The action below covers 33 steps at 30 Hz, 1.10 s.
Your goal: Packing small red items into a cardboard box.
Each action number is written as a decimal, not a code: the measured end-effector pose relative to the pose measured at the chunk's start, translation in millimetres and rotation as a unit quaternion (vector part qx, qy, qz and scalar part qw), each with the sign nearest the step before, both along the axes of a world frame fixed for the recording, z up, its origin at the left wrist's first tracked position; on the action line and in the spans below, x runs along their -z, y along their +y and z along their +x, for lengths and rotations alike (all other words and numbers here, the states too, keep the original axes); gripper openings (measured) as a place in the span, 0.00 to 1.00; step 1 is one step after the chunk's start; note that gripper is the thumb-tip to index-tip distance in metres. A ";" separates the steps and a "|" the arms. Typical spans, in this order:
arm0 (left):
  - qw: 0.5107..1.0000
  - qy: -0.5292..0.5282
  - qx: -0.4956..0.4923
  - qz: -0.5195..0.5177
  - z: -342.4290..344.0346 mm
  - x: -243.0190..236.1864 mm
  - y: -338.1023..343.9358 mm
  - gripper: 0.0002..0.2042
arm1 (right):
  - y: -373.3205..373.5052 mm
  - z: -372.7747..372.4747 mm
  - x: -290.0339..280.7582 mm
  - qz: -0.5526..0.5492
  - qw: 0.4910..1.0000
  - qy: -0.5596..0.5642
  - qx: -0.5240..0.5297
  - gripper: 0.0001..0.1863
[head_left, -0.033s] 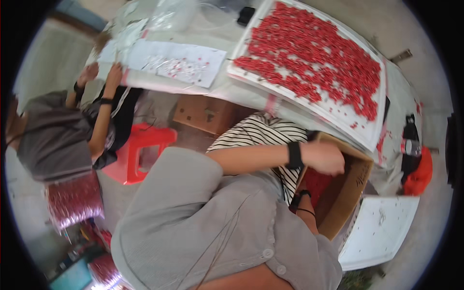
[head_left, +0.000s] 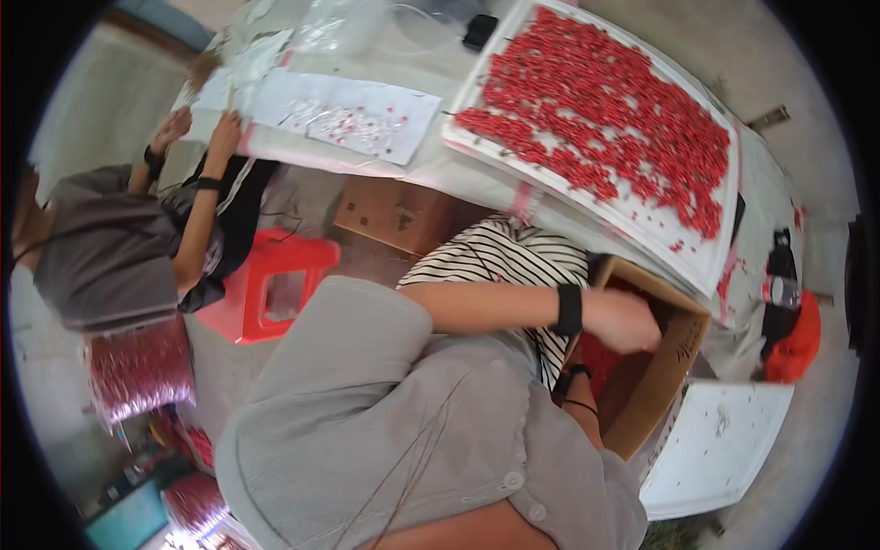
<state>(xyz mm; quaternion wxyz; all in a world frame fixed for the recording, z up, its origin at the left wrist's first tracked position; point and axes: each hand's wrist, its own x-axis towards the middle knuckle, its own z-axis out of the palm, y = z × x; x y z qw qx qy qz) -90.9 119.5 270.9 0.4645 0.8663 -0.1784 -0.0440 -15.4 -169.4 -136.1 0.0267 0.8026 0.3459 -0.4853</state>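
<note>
two cardboard boxes (head_left: 390, 215), one red stool (head_left: 247, 293), one bottle (head_left: 781, 263) and at least two white trays (head_left: 720, 449) are showing. person's hands (head_left: 625, 321) are numbering two, co-worker's hands (head_left: 224, 135) two; red pieces (head_left: 596, 92) are lying uncountable.

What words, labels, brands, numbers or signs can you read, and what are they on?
None readable.
Open box: dark, writing-like marks on its right side, too blurred to read.
Bottle label: too small to read.
Far carton: dark patches; can't tell whether they're print.
</note>
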 end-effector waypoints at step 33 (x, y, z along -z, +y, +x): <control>0.552 0.087 -0.782 0.277 -385.0 127.9 402.8 0.17 | 46.3 32.9 -33.0 -0.154 0.966 0.047 0.201 0.29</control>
